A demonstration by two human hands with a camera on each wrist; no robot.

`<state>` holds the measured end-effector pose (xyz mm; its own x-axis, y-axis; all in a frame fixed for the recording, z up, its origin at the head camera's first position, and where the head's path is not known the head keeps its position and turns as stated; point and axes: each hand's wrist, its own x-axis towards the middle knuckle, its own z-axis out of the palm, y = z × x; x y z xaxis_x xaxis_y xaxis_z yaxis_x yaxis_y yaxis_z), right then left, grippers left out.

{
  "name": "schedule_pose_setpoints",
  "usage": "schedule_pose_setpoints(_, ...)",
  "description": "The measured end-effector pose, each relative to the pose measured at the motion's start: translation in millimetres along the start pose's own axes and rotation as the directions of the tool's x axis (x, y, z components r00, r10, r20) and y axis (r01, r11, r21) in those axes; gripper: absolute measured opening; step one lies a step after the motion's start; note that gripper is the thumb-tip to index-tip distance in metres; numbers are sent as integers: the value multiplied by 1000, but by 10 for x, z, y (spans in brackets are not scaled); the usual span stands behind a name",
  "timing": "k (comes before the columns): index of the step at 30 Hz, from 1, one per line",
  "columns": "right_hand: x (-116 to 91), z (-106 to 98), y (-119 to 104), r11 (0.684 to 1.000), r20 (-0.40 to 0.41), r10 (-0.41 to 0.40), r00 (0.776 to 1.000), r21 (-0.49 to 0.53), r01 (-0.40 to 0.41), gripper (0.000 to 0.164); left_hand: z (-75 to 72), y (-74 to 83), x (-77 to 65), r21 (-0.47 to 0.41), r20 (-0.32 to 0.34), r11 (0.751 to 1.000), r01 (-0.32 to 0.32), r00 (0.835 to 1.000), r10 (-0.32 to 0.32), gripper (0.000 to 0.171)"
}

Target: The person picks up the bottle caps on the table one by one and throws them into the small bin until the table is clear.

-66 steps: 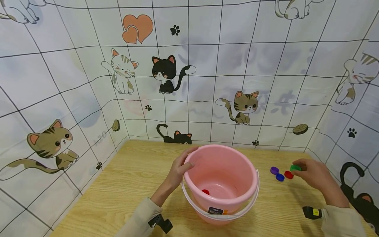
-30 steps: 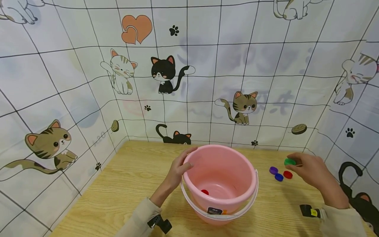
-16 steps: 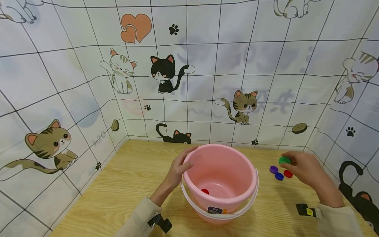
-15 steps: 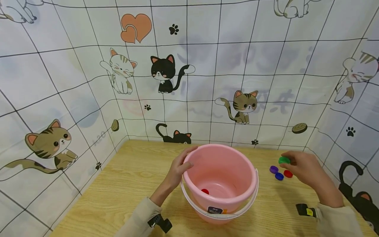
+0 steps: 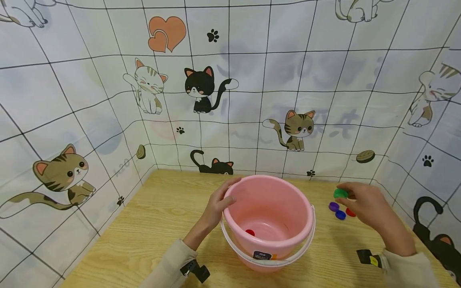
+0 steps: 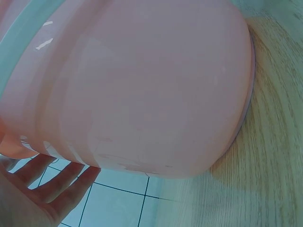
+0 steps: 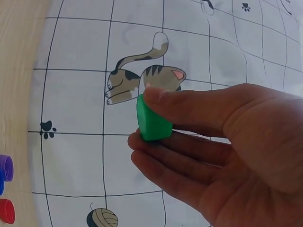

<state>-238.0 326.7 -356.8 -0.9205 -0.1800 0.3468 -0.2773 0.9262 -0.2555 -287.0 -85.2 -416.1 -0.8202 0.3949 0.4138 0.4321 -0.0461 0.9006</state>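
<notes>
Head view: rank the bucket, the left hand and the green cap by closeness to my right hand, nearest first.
1. Green cap: nearest, pinched in the grip of the right hand.
2. Bucket: next, to the right hand's left, not touching it.
3. Left hand: farthest, at the bucket's left side, holding its rim.

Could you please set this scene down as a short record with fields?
Left hand: grips a round pink plastic bucket at its rim
Right hand: pinches a small green plastic cap above the light wood-grain table
Inside bucket: one small round red piece
On table: small round purple cap, blue cap, red cap
Backdrop: white gridded sheet with printed cats
</notes>
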Motion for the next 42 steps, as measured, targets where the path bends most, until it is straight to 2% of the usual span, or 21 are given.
schedule_pose_setpoints(13,21,5,-145,997,-65,-78,995,4,78,40,0,-3,1,3,6,1000,-8,1000,8,66)
schedule_pose_setpoints(25,97,-59,-297,992,-61,-122,991,23,124,40,5,-7,3,1,-5,1000,-1,1000,1,66)
schedule_pose_setpoints(33,168,-122,-432,975,-95,-210,973,51,215,38,6,-10,10,-6,8,1000,5,1000,-5,64)
schedule_pose_setpoints(38,230,-159,-527,969,-85,-223,971,90,230,36,4,-11,9,0,2,1000,3,1000,-3,65)
schedule_pose_setpoints(42,279,-177,-597,960,-106,-256,961,89,266,36,3,-13,8,-6,-1,1000,3,1000,-3,66)
